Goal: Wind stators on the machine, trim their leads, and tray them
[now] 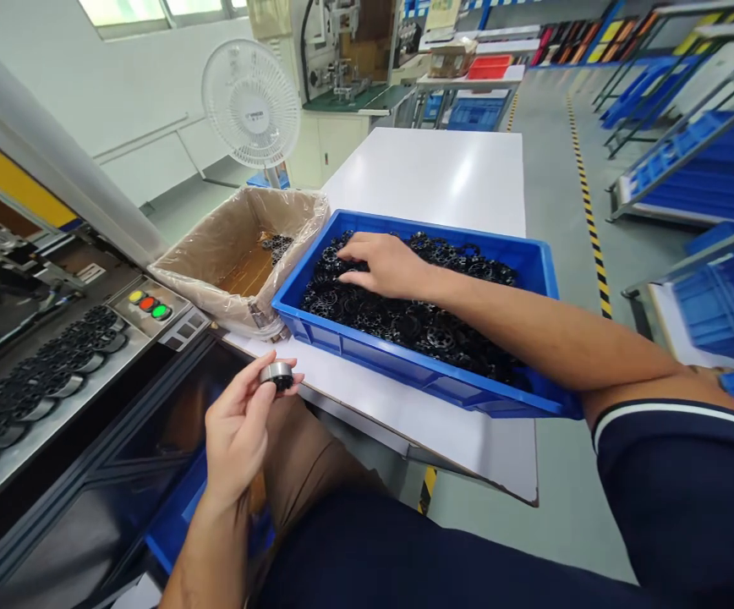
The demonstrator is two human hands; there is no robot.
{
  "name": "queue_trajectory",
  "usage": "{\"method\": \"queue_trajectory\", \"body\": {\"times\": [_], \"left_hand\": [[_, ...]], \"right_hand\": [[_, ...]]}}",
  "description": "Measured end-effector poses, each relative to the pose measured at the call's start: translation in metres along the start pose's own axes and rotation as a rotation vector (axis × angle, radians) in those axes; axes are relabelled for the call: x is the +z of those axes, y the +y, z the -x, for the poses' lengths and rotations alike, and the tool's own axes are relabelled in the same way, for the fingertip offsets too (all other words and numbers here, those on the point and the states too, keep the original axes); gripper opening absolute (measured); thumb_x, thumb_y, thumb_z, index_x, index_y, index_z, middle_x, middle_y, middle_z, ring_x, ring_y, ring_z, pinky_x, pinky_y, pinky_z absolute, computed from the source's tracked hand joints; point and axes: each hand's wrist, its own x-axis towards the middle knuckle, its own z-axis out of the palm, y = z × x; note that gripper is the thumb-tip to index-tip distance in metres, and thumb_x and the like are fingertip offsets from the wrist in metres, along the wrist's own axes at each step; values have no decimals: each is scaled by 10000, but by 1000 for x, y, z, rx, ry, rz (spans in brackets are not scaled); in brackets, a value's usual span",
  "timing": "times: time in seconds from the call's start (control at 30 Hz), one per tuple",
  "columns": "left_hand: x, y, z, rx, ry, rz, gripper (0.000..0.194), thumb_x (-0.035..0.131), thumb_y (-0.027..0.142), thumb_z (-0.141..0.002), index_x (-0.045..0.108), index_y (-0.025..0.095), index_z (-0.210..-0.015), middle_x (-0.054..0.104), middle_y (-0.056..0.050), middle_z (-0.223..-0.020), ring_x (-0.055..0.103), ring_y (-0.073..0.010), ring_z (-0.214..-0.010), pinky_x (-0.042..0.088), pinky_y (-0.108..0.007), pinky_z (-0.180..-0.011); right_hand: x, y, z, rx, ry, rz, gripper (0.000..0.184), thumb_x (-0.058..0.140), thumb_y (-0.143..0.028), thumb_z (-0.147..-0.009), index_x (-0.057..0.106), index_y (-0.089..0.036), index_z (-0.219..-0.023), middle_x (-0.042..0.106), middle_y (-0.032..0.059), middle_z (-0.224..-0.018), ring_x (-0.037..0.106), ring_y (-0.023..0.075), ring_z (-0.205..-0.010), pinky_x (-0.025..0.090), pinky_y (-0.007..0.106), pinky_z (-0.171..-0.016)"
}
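Observation:
My left hand (240,427) is raised over my lap, its fingertips pinched on a small round black and silver part (277,374) held just off the white table's near edge. My right hand (383,264) reaches into a blue bin (405,372) that holds a heap of black ring-shaped parts (430,326). Its fingers are curled down into the pile at the bin's far left; whether they hold a part is hidden.
A plastic-lined cardboard box (215,262) with a few black parts stands left of the bin. Rows of black parts (43,372) lie on a machine track at left, beside a panel of coloured buttons (148,303). A white fan (251,103) stands behind. Blue racks (703,178) line the aisle.

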Motion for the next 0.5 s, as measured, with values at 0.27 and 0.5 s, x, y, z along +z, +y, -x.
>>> {"method": "queue_trajectory", "body": {"times": [0.27,0.5], "left_hand": [[-8,8,-1,205,25,-263,494,865,251,-720,733,250,-1197,655,-25,-929,612,-122,-806,533,-225,-735],[-14,14,9,244,-19,-346,524,803,202,-804,652,296,-1297,738,-55,-1203,686,-115,-860,549,-215,-811]], "right_hand": [[44,30,-9,194,-550,195,369,684,-157,-852,714,-129,-1218,710,160,-1226,703,281,-1084,551,310,-918],[53,40,-15,302,-560,226,256,657,-160,-838,772,-142,-1065,781,106,-1001,732,264,-974,562,302,-845]]}}
